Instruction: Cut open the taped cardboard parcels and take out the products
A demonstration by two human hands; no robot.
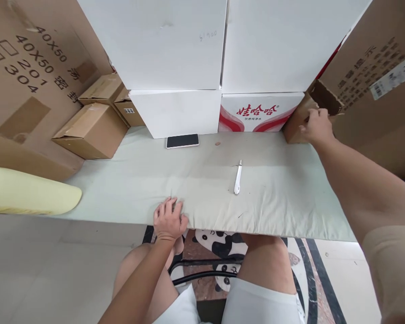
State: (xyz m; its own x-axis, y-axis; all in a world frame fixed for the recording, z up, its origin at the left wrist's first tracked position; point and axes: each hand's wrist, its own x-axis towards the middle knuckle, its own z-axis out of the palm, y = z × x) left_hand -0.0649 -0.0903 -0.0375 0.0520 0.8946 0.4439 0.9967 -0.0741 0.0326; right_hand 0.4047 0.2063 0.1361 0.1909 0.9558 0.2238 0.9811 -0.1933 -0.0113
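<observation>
My left hand (169, 219) lies on the front edge of the cloth-covered table (138, 180), its fingers slightly bent and apart, holding nothing. At the right back of the table, my right hand (317, 125) grips the near side of a small open-topped cardboard box (295, 123). The fingertips are at the box's rim, and part of its wall is hidden behind them. A white box cutter (238, 177) rests on the cloth between my hands. Farther back lies a phone (182, 141) with a dark screen, and a small brownish piece (218, 143) is to its right.
White boxes (178, 112) and a red-and-white printed carton (259, 112) line the back. Small brown boxes (94, 130) stand at the left, near a yellow roll (30, 191). Large cardboard cartons (384, 90) flank the table. My knees are below its front edge.
</observation>
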